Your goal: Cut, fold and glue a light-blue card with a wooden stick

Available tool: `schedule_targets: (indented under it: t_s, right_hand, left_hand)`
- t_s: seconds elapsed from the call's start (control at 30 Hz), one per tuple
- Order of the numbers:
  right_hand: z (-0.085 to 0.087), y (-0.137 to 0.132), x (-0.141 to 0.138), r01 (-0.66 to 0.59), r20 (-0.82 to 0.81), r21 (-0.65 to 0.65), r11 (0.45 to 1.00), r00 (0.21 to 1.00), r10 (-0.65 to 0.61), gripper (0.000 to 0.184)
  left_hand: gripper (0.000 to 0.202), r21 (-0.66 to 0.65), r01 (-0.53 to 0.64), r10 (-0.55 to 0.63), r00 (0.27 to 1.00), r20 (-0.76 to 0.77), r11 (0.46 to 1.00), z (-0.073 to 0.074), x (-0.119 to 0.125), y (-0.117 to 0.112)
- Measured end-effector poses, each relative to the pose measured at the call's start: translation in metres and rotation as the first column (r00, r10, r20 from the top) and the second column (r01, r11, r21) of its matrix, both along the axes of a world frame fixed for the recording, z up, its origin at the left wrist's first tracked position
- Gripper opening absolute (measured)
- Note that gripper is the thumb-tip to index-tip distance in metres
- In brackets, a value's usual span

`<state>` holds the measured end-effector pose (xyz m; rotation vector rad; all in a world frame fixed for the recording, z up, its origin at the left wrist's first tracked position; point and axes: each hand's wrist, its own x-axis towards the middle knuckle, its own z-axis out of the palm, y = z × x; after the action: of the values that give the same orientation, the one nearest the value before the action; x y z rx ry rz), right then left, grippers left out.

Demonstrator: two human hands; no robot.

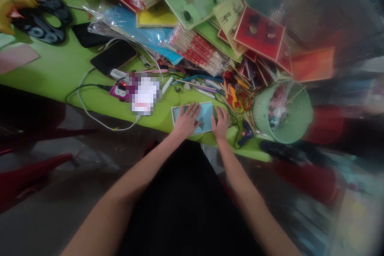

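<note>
A light blue card [206, 113] with a pale border and a dark shape on it lies at the near edge of the lime green table [60, 72]. My left hand [186, 120] rests flat on the card's left half, fingers stretched out. My right hand [221, 122] presses on the card's right edge, with its fingers laid down together and slightly curled. Neither hand lifts the card off the table.
A green basket [282, 114] of craft bits stands to the right. Scissors [239, 102], pens and stick bundles [198, 50] lie behind the card. Coloured cards pile at the back. Two dark phones [113, 57], white cables and a black paint palette [42, 16] sit left.
</note>
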<state>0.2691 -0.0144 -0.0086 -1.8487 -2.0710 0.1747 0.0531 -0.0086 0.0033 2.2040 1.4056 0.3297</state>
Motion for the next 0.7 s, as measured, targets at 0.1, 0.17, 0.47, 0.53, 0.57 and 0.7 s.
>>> schedule_targets:
  t_s: [0.1,0.17,0.47,0.53,0.57,0.7]
  right_hand:
    - [0.0,-0.001,0.0,0.018,0.012,-0.016,1.0,1.0,-0.018,0.056]
    - [0.001,-0.001,0.0,0.023,0.014,-0.033,0.999,1.0,-0.022,0.057]
    - [-0.002,-0.003,0.004,-0.015,0.004,-0.081,0.997,1.0,0.016,0.057]
    - [-0.002,-0.003,0.003,-0.009,0.015,-0.099,0.995,1.0,0.011,0.057]
    - [-0.001,-0.003,0.003,-0.011,0.02,-0.101,0.995,1.0,0.013,0.057]
    - [0.001,-0.003,0.0,-0.006,0.057,-0.082,0.997,0.998,0.011,0.056]
  left_hand:
    - [0.062,0.011,0.096,-0.096,0.995,0.008,0.995,-0.002,-0.005,0.011]
    - [0.062,0.016,0.148,-0.149,0.989,0.016,0.989,-0.003,-0.007,0.019]
    - [0.057,0.034,-0.009,0.008,0.999,0.038,0.999,0.012,-0.034,0.009]
    - [0.058,0.016,-0.153,0.152,0.988,0.019,0.988,0.013,-0.047,0.005]
    - [0.058,0.01,-0.205,0.205,0.979,0.008,0.979,0.012,-0.053,0.004]
    - [0.055,0.017,-0.262,0.263,0.965,-0.007,0.965,0.005,-0.072,0.007]
